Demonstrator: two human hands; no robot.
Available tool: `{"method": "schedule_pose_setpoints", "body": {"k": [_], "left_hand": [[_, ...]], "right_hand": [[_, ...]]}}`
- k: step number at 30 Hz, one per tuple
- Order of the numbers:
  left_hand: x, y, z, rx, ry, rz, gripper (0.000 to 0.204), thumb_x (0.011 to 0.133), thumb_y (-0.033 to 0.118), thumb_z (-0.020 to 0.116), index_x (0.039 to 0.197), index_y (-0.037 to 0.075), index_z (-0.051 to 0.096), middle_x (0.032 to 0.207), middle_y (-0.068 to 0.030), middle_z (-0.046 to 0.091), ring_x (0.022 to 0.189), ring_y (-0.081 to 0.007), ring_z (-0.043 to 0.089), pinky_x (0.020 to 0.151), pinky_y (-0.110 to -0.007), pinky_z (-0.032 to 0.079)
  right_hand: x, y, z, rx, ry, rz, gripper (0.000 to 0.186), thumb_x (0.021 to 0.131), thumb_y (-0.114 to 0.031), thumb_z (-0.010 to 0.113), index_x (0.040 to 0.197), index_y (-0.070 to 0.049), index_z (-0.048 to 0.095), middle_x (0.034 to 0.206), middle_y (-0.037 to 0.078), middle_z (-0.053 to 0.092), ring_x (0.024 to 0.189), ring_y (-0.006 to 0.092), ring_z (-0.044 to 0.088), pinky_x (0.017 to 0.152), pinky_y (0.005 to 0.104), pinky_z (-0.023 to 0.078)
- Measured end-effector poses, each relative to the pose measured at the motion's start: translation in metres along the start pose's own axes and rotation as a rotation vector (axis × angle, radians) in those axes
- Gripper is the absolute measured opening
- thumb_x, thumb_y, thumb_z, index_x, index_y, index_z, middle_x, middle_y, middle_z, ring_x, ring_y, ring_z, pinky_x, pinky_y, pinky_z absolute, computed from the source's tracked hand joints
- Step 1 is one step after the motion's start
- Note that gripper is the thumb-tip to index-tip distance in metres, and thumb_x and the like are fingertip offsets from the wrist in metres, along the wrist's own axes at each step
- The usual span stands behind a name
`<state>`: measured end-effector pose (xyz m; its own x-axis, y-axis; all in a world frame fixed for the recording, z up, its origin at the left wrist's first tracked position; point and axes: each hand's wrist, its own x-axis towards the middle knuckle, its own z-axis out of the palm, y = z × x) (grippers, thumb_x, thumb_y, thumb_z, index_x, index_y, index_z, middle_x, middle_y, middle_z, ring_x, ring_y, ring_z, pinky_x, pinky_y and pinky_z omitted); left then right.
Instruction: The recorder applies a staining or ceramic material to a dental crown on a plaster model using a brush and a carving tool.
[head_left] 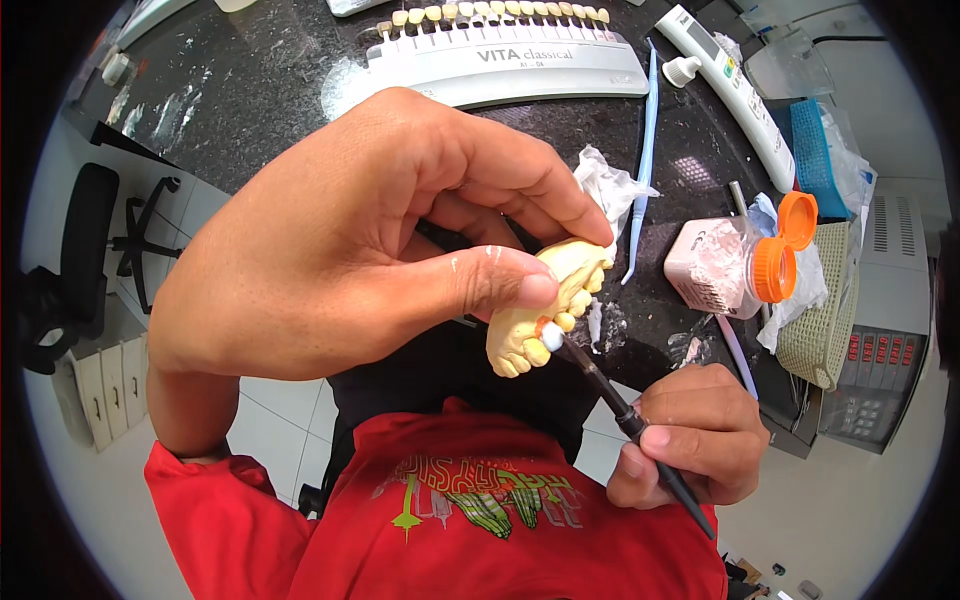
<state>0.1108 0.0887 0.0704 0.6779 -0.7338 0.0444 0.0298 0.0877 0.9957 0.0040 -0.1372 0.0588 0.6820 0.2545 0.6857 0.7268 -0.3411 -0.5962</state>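
Between the thumb and fingers of my left hand [330, 240] is a yellow plaster dental model [515, 335], tilted with its row of teeth facing right and down. One tooth on it, a bluish-white crown [551, 336], stands out from the yellow ones, with an orange-red patch beside it. My right hand [700, 435] pinches a slim black-handled brush [632, 424]. The brush points up and left, and its tip is at the white crown, seemingly touching it. The ends of some left fingers are hidden behind the model.
A tooth shade guide [510, 70] spans the back of the dark speckled counter [260, 130]. To the right are a light-blue instrument [645, 160], a white handheld device [735, 95], a jar of pink powder with an orange flip cap [715, 265], crumpled tissue [607, 190] and a woven basket [822, 310].
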Motion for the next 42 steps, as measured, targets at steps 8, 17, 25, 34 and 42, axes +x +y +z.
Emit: {"method": "schedule_pose_setpoints", "body": {"k": [8, 17, 25, 34, 42], "left_hand": [[0.0006, -0.0006, -0.0005, 0.018, -0.015, -0.014, 0.029, 0.083, 0.004, 0.068, 0.107, -0.013, 0.062, 0.105, -0.0223, 0.066, 0.093, -0.0204, 0.067, 0.082, -0.03, 0.056], [0.0012, 0.0018, -0.0001, 0.013, -0.008, -0.028, 0.031, 0.082, 0.003, 0.069, 0.107, -0.014, 0.061, 0.104, -0.0214, 0.066, 0.091, -0.0196, 0.067, 0.081, -0.029, 0.056], [0.0014, 0.0021, 0.0009, -0.011, 0.008, -0.056, 0.033, 0.081, 0.004, 0.07, 0.108, -0.013, 0.06, 0.105, -0.0208, 0.065, 0.09, -0.0191, 0.067, 0.08, -0.029, 0.056], [0.0014, 0.0026, 0.0007, 0.004, 0.008, -0.04, 0.032, 0.081, 0.004, 0.07, 0.107, -0.013, 0.061, 0.106, -0.0203, 0.065, 0.09, -0.0195, 0.067, 0.081, -0.028, 0.056], [0.0016, 0.0023, 0.0004, -0.006, 0.003, -0.059, 0.032, 0.083, 0.005, 0.069, 0.108, -0.013, 0.061, 0.105, -0.0201, 0.065, 0.091, -0.0196, 0.067, 0.081, -0.028, 0.055]], "right_hand": [[0.0007, 0.0009, 0.0007, -0.002, 0.002, -0.014, 0.019, 0.068, -0.001, 0.074, 0.083, -0.002, 0.063, 0.067, 0.009, 0.062, 0.051, 0.0173, 0.06, 0.042, 0.0245, 0.049], [-0.0006, -0.0012, -0.0021, 0.002, 0.007, -0.003, 0.017, 0.071, -0.003, 0.074, 0.085, -0.002, 0.063, 0.068, 0.008, 0.062, 0.051, 0.0164, 0.059, 0.041, 0.0241, 0.048], [-0.0006, 0.0012, 0.0024, -0.014, -0.002, -0.031, 0.016, 0.071, -0.002, 0.072, 0.084, -0.002, 0.063, 0.067, 0.008, 0.062, 0.051, 0.0163, 0.059, 0.041, 0.024, 0.049], [-0.0011, -0.0003, 0.0025, -0.025, 0.008, -0.019, 0.016, 0.07, -0.003, 0.072, 0.083, -0.002, 0.064, 0.067, 0.008, 0.062, 0.049, 0.0155, 0.059, 0.041, 0.0238, 0.049], [-0.0019, -0.0007, -0.0007, -0.016, 0.001, -0.003, 0.017, 0.07, -0.003, 0.073, 0.084, -0.002, 0.064, 0.067, 0.008, 0.062, 0.05, 0.0163, 0.059, 0.043, 0.0243, 0.05]]}}
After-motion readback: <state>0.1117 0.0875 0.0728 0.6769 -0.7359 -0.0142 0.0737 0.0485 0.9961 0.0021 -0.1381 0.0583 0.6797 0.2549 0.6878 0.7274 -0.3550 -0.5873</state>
